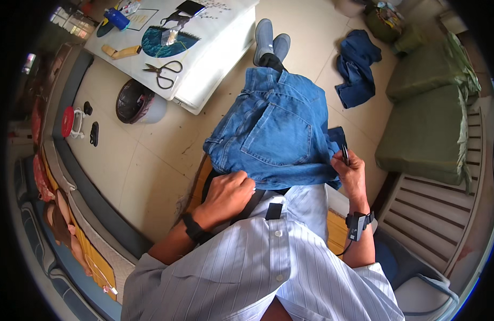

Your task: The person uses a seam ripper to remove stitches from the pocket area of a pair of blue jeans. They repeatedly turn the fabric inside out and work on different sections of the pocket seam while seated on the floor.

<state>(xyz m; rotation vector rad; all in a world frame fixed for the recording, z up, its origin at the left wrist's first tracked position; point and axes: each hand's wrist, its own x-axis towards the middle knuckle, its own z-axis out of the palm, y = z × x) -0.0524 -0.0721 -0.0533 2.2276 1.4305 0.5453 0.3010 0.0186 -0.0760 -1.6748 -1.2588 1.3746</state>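
Observation:
Blue denim jeans (276, 134) lie across my lap and outstretched legs, back pocket facing up. My left hand (231, 192) is closed on the lower edge of the jeans, fingers partly hidden under the cloth. My right hand (351, 174) grips a small dark tool (345, 154) with metal parts, perhaps thread snips, beside the jeans' right edge; its exact kind is unclear. Under my hands show my striped shirt and part of a wooden seat (337, 224).
A white table (220, 37) at upper left bears large scissors (166, 75) and a blue bottle (117, 18). Below it stands a lined bin (158, 109). Folded dark jeans (354, 69) lie on the floor. Green cushions (415, 144) and a slatted bench (418, 214) line the right.

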